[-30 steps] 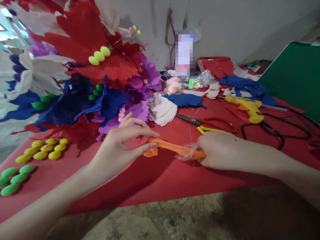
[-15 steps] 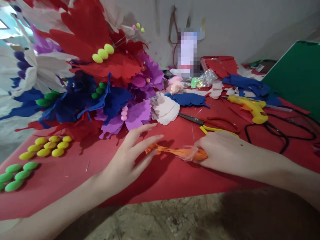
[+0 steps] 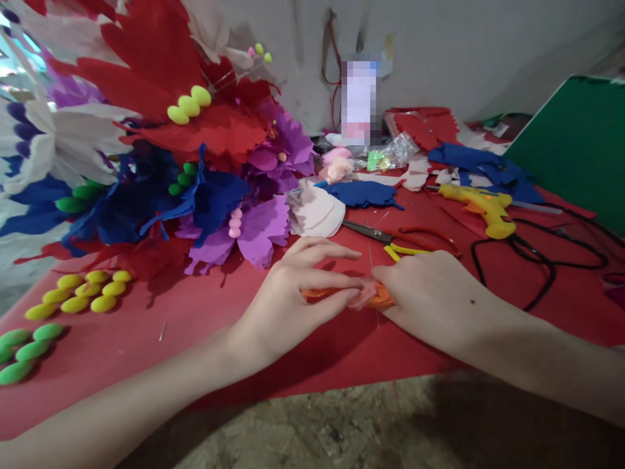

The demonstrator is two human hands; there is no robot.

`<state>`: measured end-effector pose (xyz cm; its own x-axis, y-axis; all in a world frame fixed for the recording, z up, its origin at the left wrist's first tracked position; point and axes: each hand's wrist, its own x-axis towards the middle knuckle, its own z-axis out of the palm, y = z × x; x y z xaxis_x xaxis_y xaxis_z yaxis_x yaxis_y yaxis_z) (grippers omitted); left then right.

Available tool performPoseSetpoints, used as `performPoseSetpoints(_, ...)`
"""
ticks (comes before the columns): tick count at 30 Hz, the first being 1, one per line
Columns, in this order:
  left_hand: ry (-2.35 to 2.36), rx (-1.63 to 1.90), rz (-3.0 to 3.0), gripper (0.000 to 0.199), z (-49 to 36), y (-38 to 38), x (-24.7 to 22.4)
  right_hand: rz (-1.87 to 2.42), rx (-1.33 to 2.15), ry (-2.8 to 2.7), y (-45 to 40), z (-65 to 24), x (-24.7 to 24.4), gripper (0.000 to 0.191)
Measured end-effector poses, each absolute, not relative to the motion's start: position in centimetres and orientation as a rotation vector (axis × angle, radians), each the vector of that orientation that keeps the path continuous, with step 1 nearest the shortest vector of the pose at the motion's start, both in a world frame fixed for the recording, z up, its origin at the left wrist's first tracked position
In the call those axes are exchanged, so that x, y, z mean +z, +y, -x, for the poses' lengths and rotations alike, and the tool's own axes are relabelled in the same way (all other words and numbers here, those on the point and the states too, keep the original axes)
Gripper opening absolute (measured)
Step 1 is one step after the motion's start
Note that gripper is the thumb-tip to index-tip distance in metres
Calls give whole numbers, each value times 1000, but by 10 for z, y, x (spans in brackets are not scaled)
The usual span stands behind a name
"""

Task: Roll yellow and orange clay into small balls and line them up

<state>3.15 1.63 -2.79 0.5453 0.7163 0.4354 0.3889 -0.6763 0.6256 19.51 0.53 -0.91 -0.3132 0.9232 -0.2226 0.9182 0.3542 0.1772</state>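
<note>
A twisted orange strip (image 3: 383,296) with a filmy pinkish wrap (image 3: 362,296) around its middle lies between my hands, just over the red table. My right hand (image 3: 430,290) is closed on the strip's right end. My left hand (image 3: 297,293) pinches the wrap between thumb and forefinger, its other fingers stretched out above; the strip's left part passes behind the thumb. A thin wire (image 3: 370,244) shows above and below the strip. Behind the hands lie scissors (image 3: 374,232) with red handles.
Large fabric flowers (image 3: 146,104) crowd the left. Yellow ovals (image 3: 75,304) and green ovals (image 3: 32,350) sit front left on the red table (image 3: 195,345). A yellow glue gun (image 3: 488,207) with black cord, blue cloth (image 3: 364,194) and a green board (image 3: 576,143) stand farther back.
My left hand has moved right along the orange strip and closed its thumb and forefinger on the wrap. My right hand still holds the right end. The view has shifted slightly.
</note>
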Motion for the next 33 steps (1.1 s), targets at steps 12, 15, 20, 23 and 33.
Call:
performPoseSetpoints(12, 1006, 879, -2239, 27, -24, 26, -28, -1795, 273, 2519, -1, -189, -12, 9)
performPoseSetpoints(15, 1006, 903, -2261, 27, -21, 31, -31, -1784, 326, 2581, 0, -190, -15, 9)
performPoseSetpoints(20, 971, 929, -2386, 23, -17, 37, -33, -1653, 456, 2759, 1, -193, -22, 8)
performPoseSetpoints(23, 862, 921, -2483, 22, -16, 41, -35, -1522, 601, 2878, 1, -196, -28, 12)
performPoseSetpoints(33, 718, 985, -2614, 17, -24, 34, -31, -1624, 171, 2606, 6, -192, -26, 13)
